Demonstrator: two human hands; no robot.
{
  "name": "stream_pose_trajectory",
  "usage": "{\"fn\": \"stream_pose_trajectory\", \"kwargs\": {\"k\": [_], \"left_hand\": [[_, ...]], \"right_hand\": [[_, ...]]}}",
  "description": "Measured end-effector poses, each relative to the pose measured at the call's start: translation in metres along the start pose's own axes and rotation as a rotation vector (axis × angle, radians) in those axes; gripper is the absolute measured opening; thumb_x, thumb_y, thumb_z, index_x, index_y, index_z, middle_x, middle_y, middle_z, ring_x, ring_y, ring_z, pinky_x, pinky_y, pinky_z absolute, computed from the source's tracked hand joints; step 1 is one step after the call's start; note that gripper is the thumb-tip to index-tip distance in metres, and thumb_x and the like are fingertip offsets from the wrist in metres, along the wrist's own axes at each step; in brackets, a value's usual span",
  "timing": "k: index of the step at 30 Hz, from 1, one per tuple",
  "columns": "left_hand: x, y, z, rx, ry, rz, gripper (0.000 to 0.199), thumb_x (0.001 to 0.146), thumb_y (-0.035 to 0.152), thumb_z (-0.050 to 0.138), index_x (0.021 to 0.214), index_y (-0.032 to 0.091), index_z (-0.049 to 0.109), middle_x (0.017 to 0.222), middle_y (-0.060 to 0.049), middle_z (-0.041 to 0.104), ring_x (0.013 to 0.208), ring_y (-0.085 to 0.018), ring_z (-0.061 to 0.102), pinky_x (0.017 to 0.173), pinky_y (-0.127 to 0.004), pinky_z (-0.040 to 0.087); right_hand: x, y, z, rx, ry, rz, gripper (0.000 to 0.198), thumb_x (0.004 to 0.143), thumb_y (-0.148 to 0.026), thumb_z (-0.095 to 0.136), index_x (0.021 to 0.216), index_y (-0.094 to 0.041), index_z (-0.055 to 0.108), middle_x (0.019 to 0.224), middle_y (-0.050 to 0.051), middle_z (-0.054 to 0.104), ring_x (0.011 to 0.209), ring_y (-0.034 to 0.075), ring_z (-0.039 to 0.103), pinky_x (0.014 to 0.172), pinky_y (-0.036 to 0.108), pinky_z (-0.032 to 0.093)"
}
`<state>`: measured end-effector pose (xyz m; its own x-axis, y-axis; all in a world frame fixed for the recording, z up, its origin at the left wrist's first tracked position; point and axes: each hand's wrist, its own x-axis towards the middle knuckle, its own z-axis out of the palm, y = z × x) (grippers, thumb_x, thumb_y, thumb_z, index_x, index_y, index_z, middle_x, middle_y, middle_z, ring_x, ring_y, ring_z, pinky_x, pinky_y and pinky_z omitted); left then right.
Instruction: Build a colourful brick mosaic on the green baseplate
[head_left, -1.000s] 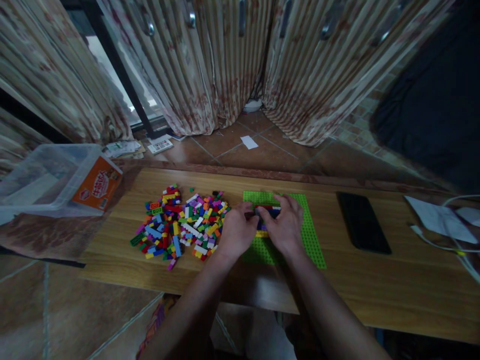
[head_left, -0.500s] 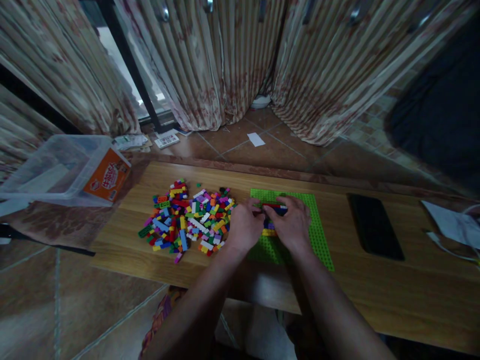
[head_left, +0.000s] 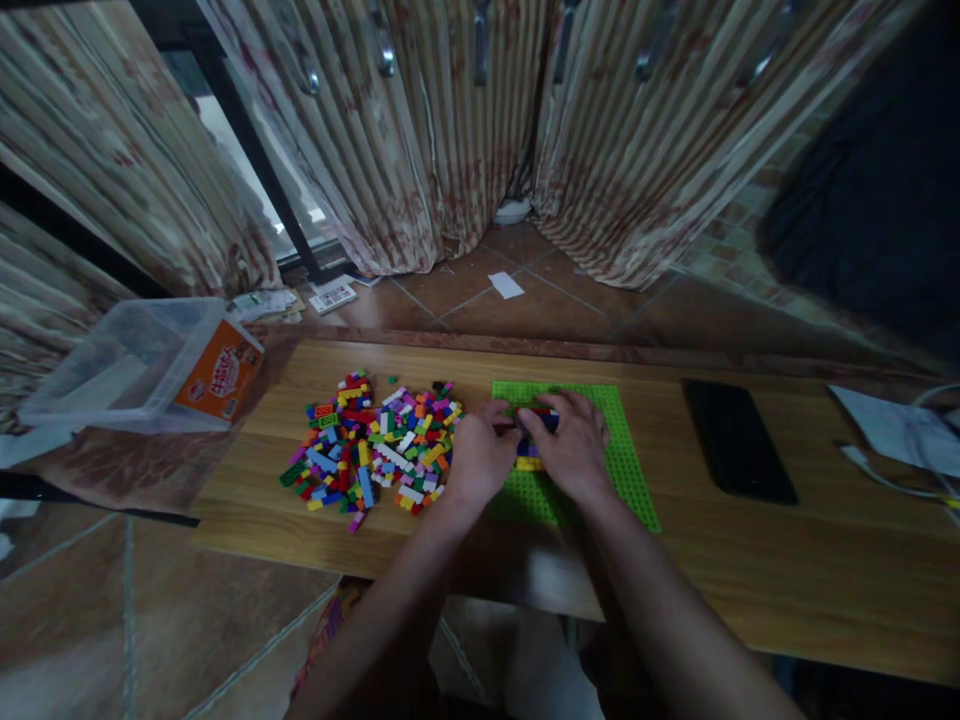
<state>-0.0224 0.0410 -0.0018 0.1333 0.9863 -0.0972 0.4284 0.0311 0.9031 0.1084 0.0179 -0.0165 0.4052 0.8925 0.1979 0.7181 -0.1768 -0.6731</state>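
Brick stack [head_left: 531,440] between hands, on unmarked baseplate [head_left: 626,470]

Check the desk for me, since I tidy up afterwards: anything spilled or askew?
The clear plastic tub lies tipped on its side at the table's left end, and loose bricks sprawl in a heap beside the green baseplate.

Left of hands: loose brick pile [head_left: 373,448] lies just beside the left hand [head_left: 480,458], blocking a low sweep.
Right of hands: bare worktop [head_left: 667,440] between green baseplate [head_left: 626,470] and black phone [head_left: 736,440].
Near edge: open wood.
Far left: clear plastic bin [head_left: 142,362] off the worktop's corner.
Far right: papers and cable [head_left: 892,440].
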Motion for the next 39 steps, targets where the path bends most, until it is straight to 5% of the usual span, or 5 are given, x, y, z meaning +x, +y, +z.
{"fn": "stream_pose_trajectory", "kwargs": {"k": [5,10,17,21,39], "left_hand": [[0.005,0.000,-0.006,0.038,-0.053,0.055,0.028,0.082,0.013,0.059,0.108,0.013,0.069,0.095,-0.009,0.077,0.089,-0.019,0.072,0.083,-0.029,0.056],[0.009,0.007,-0.008,0.165,-0.011,0.087,0.027,0.088,0.020,0.053,0.109,0.015,0.070,0.090,-0.007,0.076,0.087,-0.019,0.071,0.082,-0.029,0.054],[0.006,0.011,-0.006,0.223,-0.042,0.116,0.029,0.089,0.023,0.055,0.112,0.015,0.070,0.101,-0.010,0.076,0.091,-0.022,0.071,0.087,-0.032,0.054],[0.006,0.010,-0.004,0.207,-0.042,0.126,0.026,0.088,0.021,0.058,0.110,0.016,0.071,0.103,-0.009,0.076,0.092,-0.021,0.071,0.086,-0.031,0.054],[-0.001,0.017,0.000,0.334,-0.057,0.100,0.022,0.088,0.021,0.056,0.101,0.018,0.073,0.098,-0.006,0.076,0.090,-0.018,0.069,0.084,-0.026,0.052]], "right_hand": [[0.012,0.013,-0.016,0.402,0.148,0.142,0.039,0.087,-0.048,0.052,0.100,-0.017,0.072,0.103,0.012,0.074,0.099,0.025,0.066,0.093,0.044,0.048],[0.009,0.008,-0.035,0.483,0.198,0.158,0.031,0.082,-0.043,0.059,0.093,-0.019,0.073,0.096,0.008,0.076,0.092,0.024,0.068,0.088,0.042,0.051],[-0.006,0.013,-0.042,0.270,-0.014,0.047,0.031,0.083,-0.040,0.058,0.100,-0.018,0.072,0.104,0.012,0.072,0.098,0.026,0.066,0.091,0.045,0.050],[-0.008,0.019,-0.041,0.058,-0.030,-0.078,0.033,0.083,-0.037,0.057,0.105,-0.016,0.069,0.112,0.015,0.067,0.109,0.029,0.060,0.099,0.048,0.046],[-0.006,0.030,-0.028,-0.200,-0.124,-0.126,0.054,0.084,-0.056,0.055,0.120,-0.017,0.063,0.119,0.016,0.065,0.114,0.033,0.056,0.100,0.050,0.043]]}}
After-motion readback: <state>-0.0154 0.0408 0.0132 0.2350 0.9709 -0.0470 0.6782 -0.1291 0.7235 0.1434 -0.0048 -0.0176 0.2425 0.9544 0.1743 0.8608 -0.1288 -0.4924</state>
